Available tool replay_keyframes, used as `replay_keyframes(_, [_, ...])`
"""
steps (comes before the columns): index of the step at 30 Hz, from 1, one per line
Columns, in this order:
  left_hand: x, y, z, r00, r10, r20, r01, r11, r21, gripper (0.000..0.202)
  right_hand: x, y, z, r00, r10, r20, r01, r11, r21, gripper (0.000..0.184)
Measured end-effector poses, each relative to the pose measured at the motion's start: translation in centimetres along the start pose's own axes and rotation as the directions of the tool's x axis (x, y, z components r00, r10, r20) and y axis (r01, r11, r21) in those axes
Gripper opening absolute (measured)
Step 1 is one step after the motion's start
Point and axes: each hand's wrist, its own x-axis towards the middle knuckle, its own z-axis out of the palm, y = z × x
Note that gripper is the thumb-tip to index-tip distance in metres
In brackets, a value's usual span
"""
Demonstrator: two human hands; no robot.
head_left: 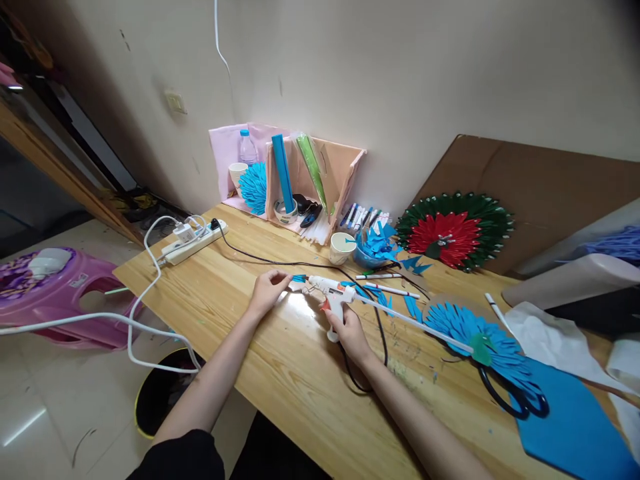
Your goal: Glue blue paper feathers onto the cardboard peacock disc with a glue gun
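Observation:
My right hand (350, 331) is wrapped round the handle of a white hot glue gun (330, 290), a finger at its red trigger. A long glue stick (410, 321) runs out of the gun's back end to the right. The nozzle points left, at a small blue foam petal (300, 278) pinched in the fingertips of my left hand (270, 291). Whether nozzle and petal touch, I cannot tell. Right of the gun, a round blue petal piece (460, 323) with a green centre lies on the table. Loose blue petals (383, 297) are scattered behind the gun.
A black cord (280, 261) crosses the wooden table (280, 373) from the power strip (193, 243). Behind stand a paper cup (343, 248), a bowl of blue pieces (376, 247) and a red-and-green petal piece (453, 230). Black scissors (505, 400) lie near a blue sheet (570, 420).

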Motion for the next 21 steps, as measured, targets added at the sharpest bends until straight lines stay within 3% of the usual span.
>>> replay_keyframes(14, [0.21,-0.18,0.06,1.0,-0.009,0.03,0.009,1.0,0.008,0.024,0.11,-0.04,0.18,0.996,0.072,0.05,-0.074,0.996,0.053,0.027])
replay_keyframes(21, [0.14,-0.19,0.11,0.999,-0.012,0.052,0.013,1.0,-0.018,0.024,0.11,0.41,0.17,0.998,0.051,0.048,-0.053,0.997,0.058,0.024])
